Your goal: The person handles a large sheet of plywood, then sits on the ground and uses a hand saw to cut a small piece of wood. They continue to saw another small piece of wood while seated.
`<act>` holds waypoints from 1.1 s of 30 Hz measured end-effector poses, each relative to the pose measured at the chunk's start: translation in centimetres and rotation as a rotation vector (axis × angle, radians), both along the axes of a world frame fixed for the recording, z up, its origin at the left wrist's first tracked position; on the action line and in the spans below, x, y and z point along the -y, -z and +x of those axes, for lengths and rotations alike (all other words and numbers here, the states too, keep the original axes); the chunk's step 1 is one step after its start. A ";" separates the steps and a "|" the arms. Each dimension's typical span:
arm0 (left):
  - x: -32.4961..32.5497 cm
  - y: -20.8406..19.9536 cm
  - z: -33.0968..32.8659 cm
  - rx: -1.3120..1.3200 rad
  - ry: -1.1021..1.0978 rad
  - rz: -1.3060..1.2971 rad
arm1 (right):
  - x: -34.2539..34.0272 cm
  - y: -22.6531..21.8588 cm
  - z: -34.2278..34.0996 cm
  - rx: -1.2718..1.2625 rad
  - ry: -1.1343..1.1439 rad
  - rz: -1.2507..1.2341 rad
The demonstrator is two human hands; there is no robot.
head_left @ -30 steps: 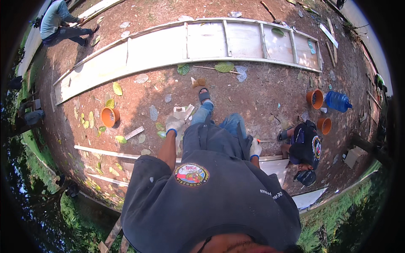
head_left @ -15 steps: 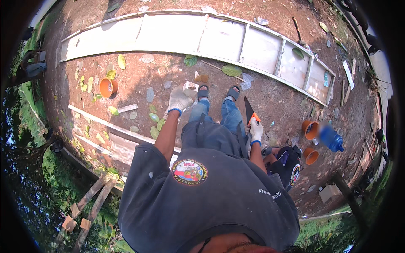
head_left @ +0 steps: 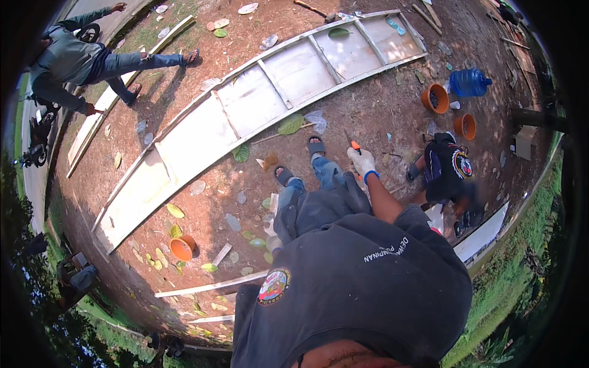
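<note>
Grips orange-handled saw [head_left: 355, 146] in white-gloved right hand [head_left: 363, 162], at 2 o'clock from centre of view, near sandalled right foot [head_left: 316, 146]. Closes round handle; points blade toward 11 o'clock, over soil [head_left: 380, 110]. Shows blade foreshortened, so cannot judge full length.

Has left hand [head_left: 272, 236] at 7 o'clock, also gloved, partly hidden by dark clothing [head_left: 350, 264]. Lies close to pale wooden piece [head_left: 274, 202]; cannot tell if gripping it or just beside it.

Handling, as a guess: should be light in saw, stiff at handle, springy along thin blade, sharp at teeth. Best held by orange handle only, well clear of edge. Likely rigid and fairly light in wooden piece; best taken by its sides, away from any splintery end.

Around: see long framed panel [head_left: 190, 144] sweeping from 8 to 1 o'clock, orange bucket [head_left: 191, 241] at 8, blue water bottle [head_left: 467, 83] at 2. Note crouching co-worker [head_left: 438, 175] at 3, striding co-worker [head_left: 73, 58] at 10.
</note>
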State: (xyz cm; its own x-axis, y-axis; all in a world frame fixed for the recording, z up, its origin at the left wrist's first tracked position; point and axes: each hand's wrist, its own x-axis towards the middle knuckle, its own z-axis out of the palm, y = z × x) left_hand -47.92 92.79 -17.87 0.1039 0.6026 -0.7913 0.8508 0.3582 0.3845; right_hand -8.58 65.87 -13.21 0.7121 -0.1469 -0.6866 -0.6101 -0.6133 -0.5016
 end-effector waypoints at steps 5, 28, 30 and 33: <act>-4.1 1.1 0.6 0.042 0.052 0.070 | -1.2 -3.0 -5.0 -0.060 -0.084 -0.206; -16.0 -5.8 13.1 0.172 0.900 0.203 | -1.9 -2.3 -15.0 -0.122 0.211 -0.123; -14.6 -7.2 14.8 0.153 0.938 0.208 | -0.3 -0.3 -16.9 -0.072 0.261 -0.153; -13.8 -8.2 17.1 0.051 0.971 0.130 | 0.6 -0.2 -17.8 -0.090 0.282 -0.159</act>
State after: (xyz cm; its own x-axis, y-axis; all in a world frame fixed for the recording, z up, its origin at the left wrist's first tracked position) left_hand -30.79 106.56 -9.63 0.6325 0.3194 -0.7056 0.7347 -0.5360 0.4159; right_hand -26.38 65.25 -12.97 0.5659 -0.4398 -0.6973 -0.8042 -0.4808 -0.3494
